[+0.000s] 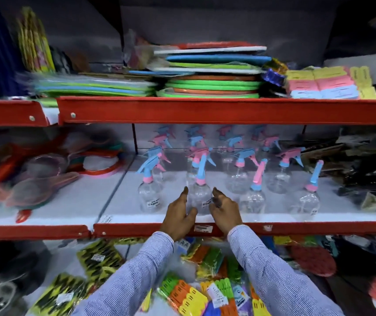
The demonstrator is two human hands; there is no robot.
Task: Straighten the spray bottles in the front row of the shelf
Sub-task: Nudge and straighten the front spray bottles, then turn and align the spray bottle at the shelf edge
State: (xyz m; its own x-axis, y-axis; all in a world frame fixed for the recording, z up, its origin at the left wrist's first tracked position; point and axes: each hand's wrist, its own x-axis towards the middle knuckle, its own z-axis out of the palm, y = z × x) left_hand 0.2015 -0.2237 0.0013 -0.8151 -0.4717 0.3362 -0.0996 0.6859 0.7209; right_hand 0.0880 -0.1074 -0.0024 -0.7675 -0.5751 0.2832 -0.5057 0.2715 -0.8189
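Observation:
Clear spray bottles with pink and blue trigger heads stand on the white middle shelf [123,215]. The front row holds a left bottle [148,197], a second bottle [199,198], a third bottle [253,200] and a right bottle [305,202]. My left hand [177,216] and my right hand [224,212] flank the second bottle, fingers spread around its body on either side. Whether they press on it is unclear. More bottles [237,176] stand in rows behind, their nozzles pointing various ways.
A red shelf lip [296,226] runs along the front. Plastic strainers [34,192] lie to the left, dark packets [369,179] to the right. Coloured mats [212,85] are stacked on the upper shelf. Packaged clips [196,290] fill the lower shelf.

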